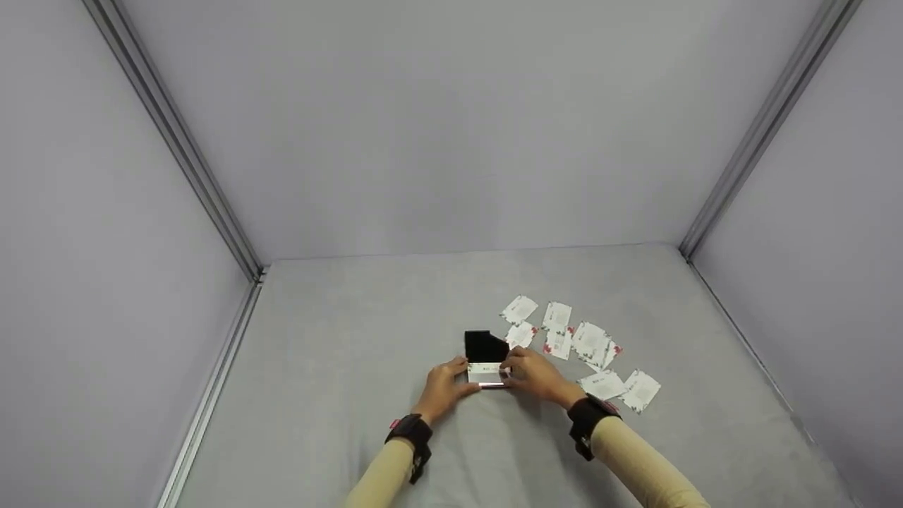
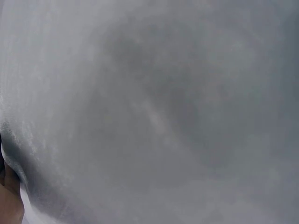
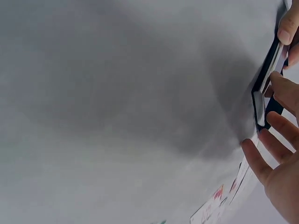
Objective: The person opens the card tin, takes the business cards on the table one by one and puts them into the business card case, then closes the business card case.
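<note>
Both in tan sleeves: left hand (image 1: 443, 387) and right hand (image 1: 534, 375), pinched a flat black card case (image 1: 486, 358); thin white cards (image 1: 591, 343) scattered on grey felt table (image 1: 338, 395).

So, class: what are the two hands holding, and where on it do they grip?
Both grip a small black card case with a white card: the left hand at its left end, the right hand at its right end.

White cards (image 1: 583, 345) with red marks lie scattered on the grey surface (image 1: 338, 395), a few overlapping, grey walls (image 1: 437, 120) with metal corner rails (image 1: 176, 141) standing behind the cards.
</note>
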